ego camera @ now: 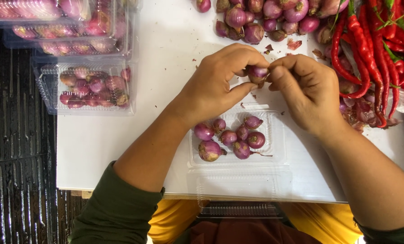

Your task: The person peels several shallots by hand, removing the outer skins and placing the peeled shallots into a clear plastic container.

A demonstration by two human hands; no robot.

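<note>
My left hand (215, 86) and my right hand (308, 92) meet above the white table (120, 144), both pinching one small purple shallot (257, 72) between their fingertips. Just below the hands lies an open clear plastic tray (276, 135) with several shallots (231, 138) in it; its lid hangs over the table's near edge. A loose heap of shallots (260, 18) lies at the far edge, beyond the hands.
Long red chillies (373, 49) are piled at the right, over a plastic bag. Closed clear boxes of shallots (91, 86) are stacked at the left edge. Bits of shallot skin (294, 44) lie near the heap. A dark slatted floor (16, 135) shows on the left.
</note>
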